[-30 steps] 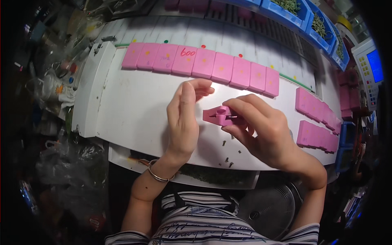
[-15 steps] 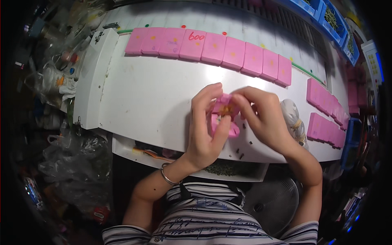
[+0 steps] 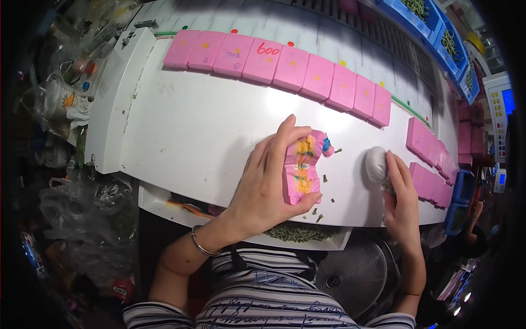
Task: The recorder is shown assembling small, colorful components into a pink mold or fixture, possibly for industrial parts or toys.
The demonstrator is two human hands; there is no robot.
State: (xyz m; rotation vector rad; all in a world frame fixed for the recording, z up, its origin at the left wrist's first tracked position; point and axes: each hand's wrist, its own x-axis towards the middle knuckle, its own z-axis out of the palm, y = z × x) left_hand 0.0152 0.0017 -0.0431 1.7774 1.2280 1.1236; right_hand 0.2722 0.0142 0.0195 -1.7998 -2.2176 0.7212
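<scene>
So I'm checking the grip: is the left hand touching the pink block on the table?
Touching. The head view shows the left hand with fingers over the top of the pink block and the thumb against its lower edge, no gap.

A single view is covering the scene: the head camera is looking steeply down from above the person's chest onto the white, curved-looking work table (image 3: 186,131). It is facing forward and away from the body, so the striped shirt (image 3: 263,296) is filling the near edge, and the long row of flat pink rectangular blocks (image 3: 285,71) is running across the far side. The camera is sitting close, with the left hand (image 3: 263,186) and the right hand (image 3: 400,203) lying large near the middle. The fisheye lens is bending the table's straight edges toward the dark rim, squeezing the blue plastic bins (image 3: 438,27) into the far right corner.
</scene>
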